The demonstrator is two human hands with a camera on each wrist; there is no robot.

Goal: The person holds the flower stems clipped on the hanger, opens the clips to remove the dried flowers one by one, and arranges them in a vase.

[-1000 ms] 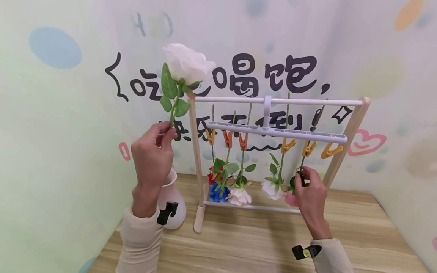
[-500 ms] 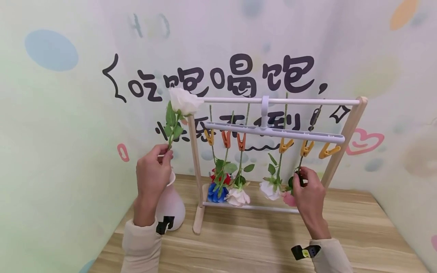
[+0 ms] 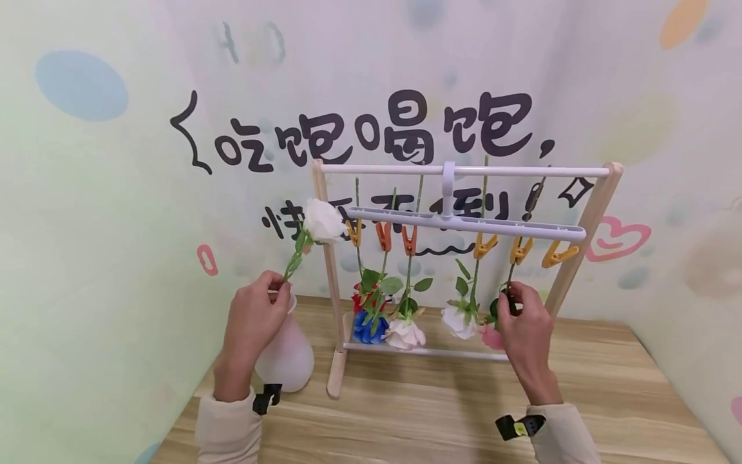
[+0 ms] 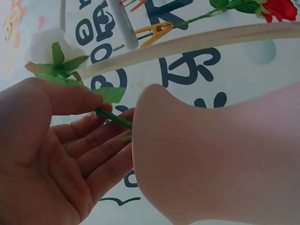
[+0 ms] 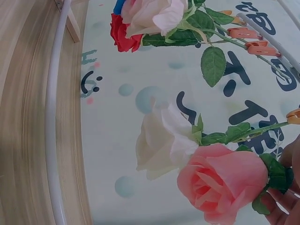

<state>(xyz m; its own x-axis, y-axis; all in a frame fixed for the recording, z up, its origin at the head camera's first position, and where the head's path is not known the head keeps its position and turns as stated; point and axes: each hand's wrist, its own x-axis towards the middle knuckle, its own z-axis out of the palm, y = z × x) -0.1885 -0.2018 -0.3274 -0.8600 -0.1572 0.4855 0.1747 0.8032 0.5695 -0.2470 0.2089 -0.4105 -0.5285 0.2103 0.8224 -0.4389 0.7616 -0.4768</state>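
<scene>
Left hand pinches the green stem of a full-bloomed white rose, bloom up, at the mouth of a smooth pinkish-white vase. Can't tell if the stem tip is inside. Right hand pinches the stem of a pink rose, hanging head down from a yellow plastic clip. Clip's on a pale plastic hanger, hooked over a wooden rack's white top bar. Also head down, further left: red rose, blue rose, pale-pink rose, second white rose. Vase and rack stand on a wood-grain table.
</scene>
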